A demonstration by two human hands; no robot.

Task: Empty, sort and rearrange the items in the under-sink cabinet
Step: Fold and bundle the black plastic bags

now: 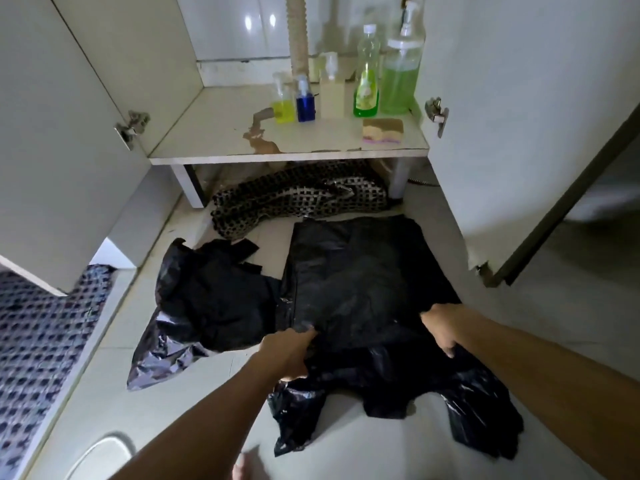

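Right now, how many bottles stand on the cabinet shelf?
5, in a row at the back right: yellow spray bottle, blue bottle, pale pump bottle, green dish-soap bottle, large green pump bottle. More may hide behind them.

White cabinet doors point(52, 140) stand open on 2 sides. Pale tiled floor point(194, 403); glossy tiled back wall point(239, 26). Lighting is dim.

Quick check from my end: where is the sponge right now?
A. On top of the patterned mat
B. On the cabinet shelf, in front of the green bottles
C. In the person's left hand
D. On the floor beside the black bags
B. The sponge lies on the cabinet shelf near its front edge, just in front of the green squeeze bottle and the large pump bottle.
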